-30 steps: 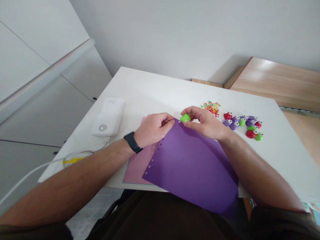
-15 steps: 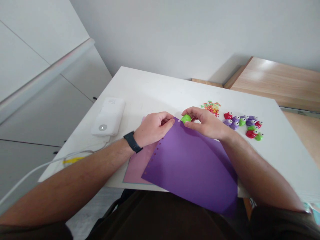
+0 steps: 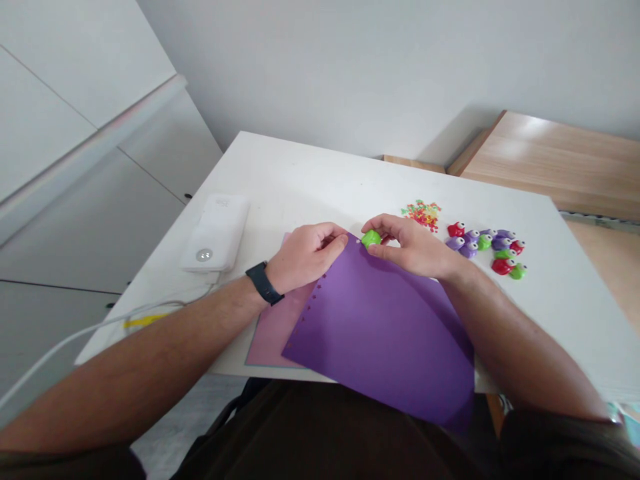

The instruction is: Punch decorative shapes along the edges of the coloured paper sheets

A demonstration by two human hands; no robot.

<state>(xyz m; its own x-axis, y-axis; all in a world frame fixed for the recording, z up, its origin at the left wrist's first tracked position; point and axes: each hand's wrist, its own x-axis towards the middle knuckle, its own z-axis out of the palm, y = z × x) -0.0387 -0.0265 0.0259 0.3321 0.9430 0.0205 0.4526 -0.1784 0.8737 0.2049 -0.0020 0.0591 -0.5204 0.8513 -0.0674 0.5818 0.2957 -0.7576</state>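
Note:
A purple sheet of paper point(image 3: 385, 320) lies at an angle in front of me, with a row of small punched holes along its left edge. My left hand point(image 3: 313, 253) pinches its far left corner between thumb and fingers. Just to the right, my right hand point(image 3: 407, 243) is closed around a small green craft punch point(image 3: 371, 239), which sits at the sheet's upper edge. A small hole shows beside the punch. Under the purple sheet, a pink sheet point(image 3: 270, 333) sticks out on the left.
A pile of tiny coloured paper cutouts point(image 3: 423, 215) lies beyond my right hand. Several red, purple and green punches point(image 3: 470, 250) are grouped on the right of the white table point(image 3: 300, 170). At left, a white power bank point(image 3: 217, 233) trails a white cable point(image 3: 75, 340).
Both hands keep their grip on the sheet and the punch, with almost no movement. The whole view has shifted very slightly.

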